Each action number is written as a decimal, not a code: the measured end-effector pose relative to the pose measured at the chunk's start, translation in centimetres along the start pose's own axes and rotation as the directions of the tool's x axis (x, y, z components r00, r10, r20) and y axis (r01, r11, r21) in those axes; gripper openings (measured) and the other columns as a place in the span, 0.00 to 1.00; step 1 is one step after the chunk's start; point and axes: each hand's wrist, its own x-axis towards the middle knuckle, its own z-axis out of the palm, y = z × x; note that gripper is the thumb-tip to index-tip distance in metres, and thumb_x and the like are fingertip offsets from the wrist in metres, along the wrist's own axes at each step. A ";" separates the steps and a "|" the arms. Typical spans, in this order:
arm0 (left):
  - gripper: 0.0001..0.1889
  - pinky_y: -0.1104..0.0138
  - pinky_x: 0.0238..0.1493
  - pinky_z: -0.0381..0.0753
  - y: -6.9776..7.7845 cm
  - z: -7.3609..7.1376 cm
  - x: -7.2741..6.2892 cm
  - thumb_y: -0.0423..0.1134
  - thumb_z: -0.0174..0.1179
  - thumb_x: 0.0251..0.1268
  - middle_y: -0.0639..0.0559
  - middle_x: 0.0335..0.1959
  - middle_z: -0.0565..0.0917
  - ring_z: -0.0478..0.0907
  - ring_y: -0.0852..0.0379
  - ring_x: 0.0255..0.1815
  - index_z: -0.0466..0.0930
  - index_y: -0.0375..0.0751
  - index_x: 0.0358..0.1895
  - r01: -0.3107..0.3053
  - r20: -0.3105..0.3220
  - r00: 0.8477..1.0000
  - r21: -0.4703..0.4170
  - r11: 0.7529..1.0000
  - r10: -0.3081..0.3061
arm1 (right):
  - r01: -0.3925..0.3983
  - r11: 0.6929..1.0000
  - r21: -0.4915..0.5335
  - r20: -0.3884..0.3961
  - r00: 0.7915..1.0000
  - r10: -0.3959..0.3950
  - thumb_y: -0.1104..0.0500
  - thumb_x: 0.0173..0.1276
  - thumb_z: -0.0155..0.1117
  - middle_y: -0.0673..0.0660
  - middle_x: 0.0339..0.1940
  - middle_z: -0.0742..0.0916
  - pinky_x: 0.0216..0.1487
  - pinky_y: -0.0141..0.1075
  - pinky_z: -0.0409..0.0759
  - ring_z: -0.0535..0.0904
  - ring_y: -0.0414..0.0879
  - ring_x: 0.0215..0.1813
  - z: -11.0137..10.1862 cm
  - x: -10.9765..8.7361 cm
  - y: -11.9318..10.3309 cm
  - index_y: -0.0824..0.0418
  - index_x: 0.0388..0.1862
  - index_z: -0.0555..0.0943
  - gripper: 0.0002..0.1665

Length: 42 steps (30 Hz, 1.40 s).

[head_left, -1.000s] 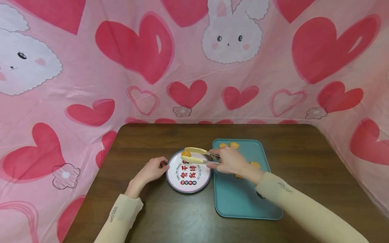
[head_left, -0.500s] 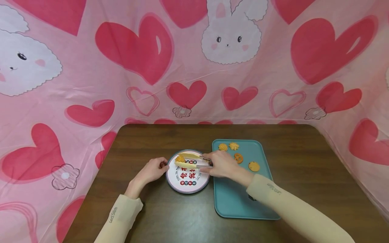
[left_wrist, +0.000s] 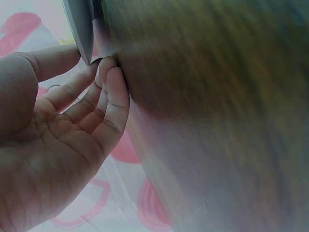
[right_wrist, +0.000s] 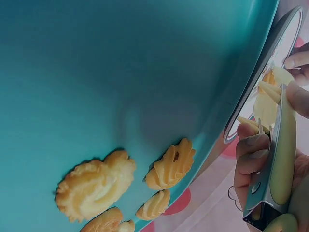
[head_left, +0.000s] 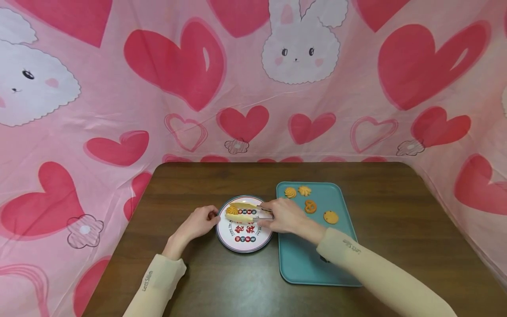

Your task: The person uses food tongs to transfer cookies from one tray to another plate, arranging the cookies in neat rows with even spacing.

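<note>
At the left rim of a round white plate (head_left: 259, 240) with red and blue lettering, my left hand (head_left: 200, 220) pinches the edge. The left wrist view shows its thumb on top of the plate (left_wrist: 79, 29) and fingers below. My right hand (head_left: 286, 215) grips a pair of tongs (head_left: 239, 218) with cream tips and metal arms, reaching over the plate from the right. Between the tips sits a swirl cookie (head_left: 231, 211), above the plate's left part. Whether it rests on the plate is hard to tell. The right wrist view shows the tongs' handle (right_wrist: 282, 164) in the palm.
A teal tray (head_left: 301, 264) lies right of the plate, under my right forearm. On its far half are a swirl cookie (head_left: 290, 192), a flower-shaped cookie (head_left: 304, 190), a pretzel-shaped cookie (head_left: 310, 206) and a round cookie (head_left: 331, 217). Beneath everything is a dark wooden table (head_left: 206, 281).
My right hand, the tongs and the swirl cookie have moved left and slightly nearer over the plate. Cookies on the tray have come out from behind my right hand. The left hand stays put.
</note>
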 end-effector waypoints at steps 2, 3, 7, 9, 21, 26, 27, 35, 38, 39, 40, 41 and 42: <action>0.08 0.62 0.34 0.73 0.0 0.0 0.0 0.37 0.62 0.68 0.53 0.28 0.78 0.73 0.56 0.30 0.83 0.37 0.45 -0.002 0.000 1.000 0.001 1.000 0.002 | 0.000 1.000 0.001 0.001 1.000 0.000 0.36 0.59 0.71 0.49 0.46 0.89 0.30 0.32 0.72 0.76 0.37 0.33 0.0 0.0 -0.1 0.54 0.58 0.84 0.34; 0.08 0.62 0.35 0.73 0.0 0.0 0.0 0.37 0.62 0.68 0.53 0.28 0.78 0.73 0.56 0.30 0.83 0.37 0.45 -0.003 0.000 1.000 0.002 1.000 0.003 | -0.001 1.000 -0.001 0.000 1.000 0.001 0.36 0.59 0.71 0.49 0.46 0.89 0.31 0.32 0.72 0.76 0.37 0.34 0.1 0.0 -0.1 0.54 0.58 0.84 0.34; 0.08 0.62 0.34 0.73 0.1 -0.1 -0.1 0.37 0.62 0.68 0.52 0.29 0.78 0.73 0.56 0.30 0.83 0.37 0.45 -0.007 0.000 1.000 0.000 1.000 0.007 | -0.001 1.000 -0.011 -0.004 1.000 0.001 0.36 0.59 0.71 0.48 0.45 0.89 0.31 0.32 0.71 0.76 0.37 0.34 0.1 0.0 -0.2 0.53 0.58 0.84 0.34; 0.08 0.62 0.34 0.73 0.1 -0.1 -0.2 0.37 0.62 0.68 0.52 0.29 0.78 0.73 0.56 0.29 0.83 0.37 0.45 -0.009 0.001 1.000 -0.001 1.000 0.009 | -0.003 1.000 -0.015 -0.003 1.000 0.003 0.36 0.59 0.71 0.48 0.45 0.89 0.30 0.32 0.71 0.76 0.38 0.33 0.1 0.0 -0.2 0.53 0.59 0.84 0.34; 0.09 0.62 0.34 0.72 0.1 0.0 -0.2 0.38 0.63 0.67 0.53 0.28 0.78 0.73 0.55 0.30 0.82 0.37 0.45 0.004 -0.001 1.000 -0.008 1.000 -0.004 | -0.010 1.000 0.012 0.011 1.000 0.010 0.37 0.58 0.73 0.49 0.46 0.89 0.27 0.33 0.68 0.74 0.39 0.31 0.3 0.0 -0.3 0.55 0.59 0.84 0.35; 0.09 0.62 0.34 0.72 0.1 0.0 -0.2 0.38 0.63 0.68 0.53 0.28 0.77 0.72 0.55 0.29 0.82 0.38 0.45 0.011 0.001 1.000 -0.010 1.000 -0.011 | -0.009 1.000 0.017 0.015 1.000 0.008 0.37 0.58 0.73 0.50 0.46 0.89 0.27 0.33 0.68 0.74 0.39 0.32 0.3 0.0 -0.3 0.55 0.59 0.84 0.35; 0.08 0.62 0.34 0.72 0.1 0.0 -0.2 0.38 0.63 0.68 0.53 0.28 0.77 0.72 0.55 0.29 0.82 0.38 0.45 0.011 0.000 1.000 -0.010 1.000 -0.011 | -0.009 1.000 0.015 0.016 1.000 0.009 0.37 0.58 0.73 0.50 0.47 0.89 0.28 0.33 0.68 0.74 0.39 0.32 0.3 0.0 -0.3 0.55 0.59 0.84 0.35; 0.09 0.62 0.34 0.72 -0.1 0.1 -0.1 0.38 0.63 0.68 0.52 0.29 0.77 0.72 0.56 0.30 0.82 0.38 0.46 0.011 0.004 1.000 -0.010 1.000 -0.010 | -0.024 1.000 0.017 0.024 0.999 0.023 0.37 0.58 0.73 0.50 0.46 0.89 0.25 0.34 0.65 0.73 0.40 0.30 0.3 0.0 -0.5 0.55 0.60 0.83 0.36; 0.09 0.62 0.34 0.73 -0.1 0.1 -0.1 0.38 0.63 0.68 0.52 0.29 0.78 0.72 0.56 0.30 0.82 0.38 0.46 0.008 0.002 1.000 -0.011 1.000 -0.008 | -0.028 1.000 0.009 0.025 0.999 0.028 0.37 0.58 0.72 0.50 0.47 0.89 0.27 0.33 0.68 0.74 0.39 0.32 0.4 0.0 -0.5 0.54 0.60 0.83 0.36; 0.09 0.62 0.34 0.72 -0.1 0.1 -0.1 0.38 0.63 0.68 0.52 0.29 0.78 0.72 0.56 0.30 0.82 0.38 0.46 0.008 0.000 1.000 -0.011 1.000 -0.008 | -0.030 1.000 0.008 0.025 0.999 0.029 0.37 0.58 0.72 0.50 0.48 0.89 0.28 0.33 0.69 0.74 0.40 0.33 0.4 0.0 -0.5 0.54 0.60 0.83 0.36; 0.09 0.62 0.34 0.72 -0.1 0.1 -0.1 0.38 0.63 0.68 0.52 0.29 0.78 0.72 0.55 0.30 0.82 0.38 0.46 0.008 0.000 1.000 -0.010 1.000 -0.008 | -0.031 0.999 0.007 0.026 0.999 0.031 0.36 0.58 0.72 0.50 0.48 0.89 0.29 0.33 0.70 0.74 0.40 0.33 0.4 0.0 -0.5 0.54 0.61 0.83 0.36; 0.09 0.62 0.34 0.72 -0.1 0.1 -0.1 0.38 0.63 0.68 0.52 0.29 0.78 0.72 0.55 0.30 0.82 0.38 0.46 0.008 0.000 1.000 -0.010 1.000 -0.008 | -0.032 0.999 0.006 0.026 0.999 0.032 0.36 0.58 0.72 0.50 0.48 0.89 0.30 0.33 0.70 0.75 0.40 0.34 0.3 0.0 -0.5 0.55 0.61 0.83 0.37; 0.09 0.62 0.34 0.72 -0.1 0.1 -0.1 0.38 0.63 0.68 0.52 0.29 0.78 0.72 0.55 0.30 0.82 0.38 0.46 0.008 0.001 1.000 -0.010 1.000 -0.008 | -0.032 0.999 0.005 0.026 0.999 0.032 0.36 0.58 0.72 0.50 0.49 0.89 0.31 0.33 0.71 0.75 0.40 0.34 0.3 0.1 -0.6 0.55 0.61 0.83 0.37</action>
